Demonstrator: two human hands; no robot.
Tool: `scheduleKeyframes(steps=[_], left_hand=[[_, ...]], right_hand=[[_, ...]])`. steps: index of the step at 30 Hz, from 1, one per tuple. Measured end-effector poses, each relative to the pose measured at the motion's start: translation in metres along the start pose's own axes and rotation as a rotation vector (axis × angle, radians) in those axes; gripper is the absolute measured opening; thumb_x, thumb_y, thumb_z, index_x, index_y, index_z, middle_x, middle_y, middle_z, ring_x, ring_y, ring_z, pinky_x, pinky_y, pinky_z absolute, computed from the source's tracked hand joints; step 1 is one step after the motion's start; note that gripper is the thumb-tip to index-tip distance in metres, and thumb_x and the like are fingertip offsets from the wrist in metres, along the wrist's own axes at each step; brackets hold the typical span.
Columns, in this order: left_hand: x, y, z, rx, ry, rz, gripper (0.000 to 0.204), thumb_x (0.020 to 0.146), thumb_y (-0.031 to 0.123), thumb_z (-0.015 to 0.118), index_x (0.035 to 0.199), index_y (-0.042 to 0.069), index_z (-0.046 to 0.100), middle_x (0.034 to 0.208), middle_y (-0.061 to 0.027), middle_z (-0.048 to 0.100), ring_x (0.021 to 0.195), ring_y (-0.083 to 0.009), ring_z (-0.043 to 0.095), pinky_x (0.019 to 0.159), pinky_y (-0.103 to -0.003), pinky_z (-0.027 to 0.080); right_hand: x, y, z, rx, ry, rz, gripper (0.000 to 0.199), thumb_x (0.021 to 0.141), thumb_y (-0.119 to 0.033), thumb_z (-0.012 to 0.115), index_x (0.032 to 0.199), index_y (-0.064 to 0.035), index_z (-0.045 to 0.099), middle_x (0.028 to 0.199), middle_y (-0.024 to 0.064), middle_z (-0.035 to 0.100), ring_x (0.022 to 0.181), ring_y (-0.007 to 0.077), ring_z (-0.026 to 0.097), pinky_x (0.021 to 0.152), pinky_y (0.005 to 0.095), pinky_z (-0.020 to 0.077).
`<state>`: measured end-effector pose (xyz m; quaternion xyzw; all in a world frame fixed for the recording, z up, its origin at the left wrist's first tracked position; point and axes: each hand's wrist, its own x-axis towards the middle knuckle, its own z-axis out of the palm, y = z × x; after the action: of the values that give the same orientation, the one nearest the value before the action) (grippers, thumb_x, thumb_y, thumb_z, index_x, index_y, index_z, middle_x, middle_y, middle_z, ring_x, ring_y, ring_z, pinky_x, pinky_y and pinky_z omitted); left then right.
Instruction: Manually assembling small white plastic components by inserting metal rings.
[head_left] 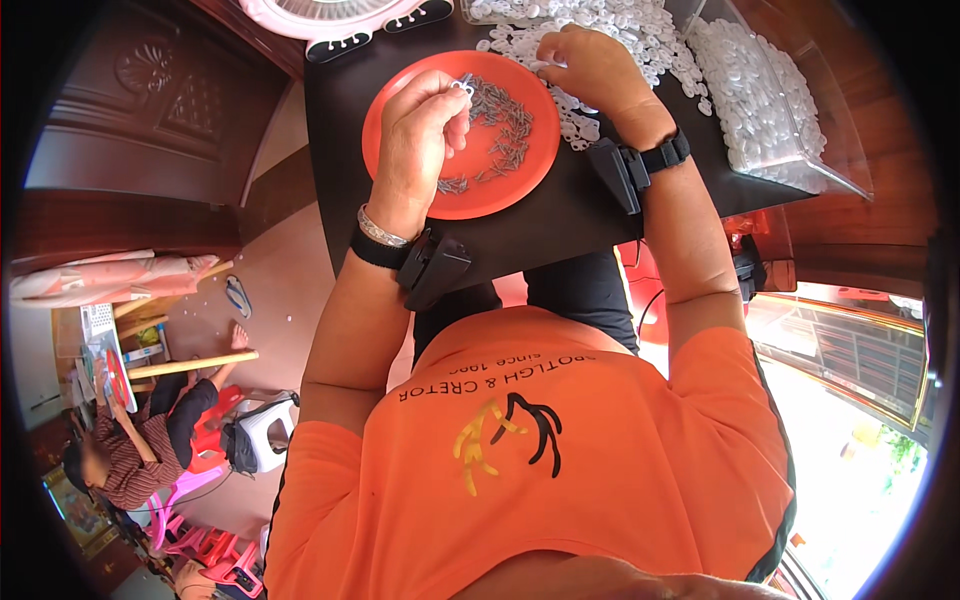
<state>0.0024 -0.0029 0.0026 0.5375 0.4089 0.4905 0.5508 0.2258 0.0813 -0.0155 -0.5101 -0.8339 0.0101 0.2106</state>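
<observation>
My left hand (pixel 425 135) is above the left part of a round orange-red tray (pixel 545 150). Its thumb and fingers pinch a small white plastic piece (pixel 463 88). Many small grey pieces (pixel 510 135), thin and pin-like, lie scattered in the tray. Beyond the tray's right edge, my right hand (pixel 600 75) is at a spread of loose white plastic pieces (pixel 640 40). Its fingers are bent, with a gap between thumb and forefinger, and no piece can be made out between them.
A clear bin (pixel 765 110) full of white pieces stands at the right of the black table (pixel 340 130). At the far left edge sits a pale pink round object (pixel 325 20) with black feet. A person (pixel 140 450) sits off to the left, near a white stool (pixel 270 435).
</observation>
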Motion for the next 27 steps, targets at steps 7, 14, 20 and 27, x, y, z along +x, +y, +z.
scheduleKeyframes(steps=[7,14,20,27], left_hand=[[0.001,-0.002,0.003,0.006,0.004,-0.006,0.018,0.086,0.016,0.047,0.072,0.006,0.053,0.065,0.0000,0.053,0.055,-0.0063,0.047,0.050,-0.019,0.035],[0.000,0.002,0.003,-0.036,0.034,0.020,0.019,0.085,0.017,0.050,0.069,0.007,0.051,0.059,0.0004,0.051,0.052,-0.0063,0.045,0.047,-0.020,0.033],[0.000,0.002,0.004,-0.049,0.055,0.017,0.019,0.085,0.017,0.050,0.069,0.006,0.052,0.059,0.0003,0.051,0.051,-0.0064,0.045,0.047,-0.020,0.033],[-0.001,0.002,0.000,-0.025,0.023,0.020,0.018,0.087,0.017,0.047,0.076,0.005,0.054,0.068,-0.0021,0.056,0.057,-0.0082,0.049,0.052,-0.020,0.036]], right_hand=[[0.002,0.003,0.004,-0.045,-0.012,0.044,0.021,0.073,-0.024,0.056,0.086,-0.0105,0.065,0.085,0.0129,0.066,0.082,0.0310,0.062,0.072,0.0409,0.0495],[0.003,0.000,0.000,0.047,0.010,0.048,0.022,0.076,-0.024,0.054,0.084,-0.0088,0.068,0.079,0.0142,0.066,0.076,0.0323,0.062,0.071,0.0410,0.0494],[0.003,-0.009,-0.009,0.627,0.075,0.165,0.022,0.083,-0.020,0.063,0.096,-0.0016,0.066,0.079,0.0051,0.067,0.071,0.0123,0.061,0.067,0.0257,0.0479],[0.001,-0.033,-0.017,1.190,-0.157,0.124,0.021,0.087,-0.011,0.059,0.107,-0.0040,0.062,0.087,0.0014,0.064,0.075,0.0064,0.059,0.074,0.0204,0.0474]])
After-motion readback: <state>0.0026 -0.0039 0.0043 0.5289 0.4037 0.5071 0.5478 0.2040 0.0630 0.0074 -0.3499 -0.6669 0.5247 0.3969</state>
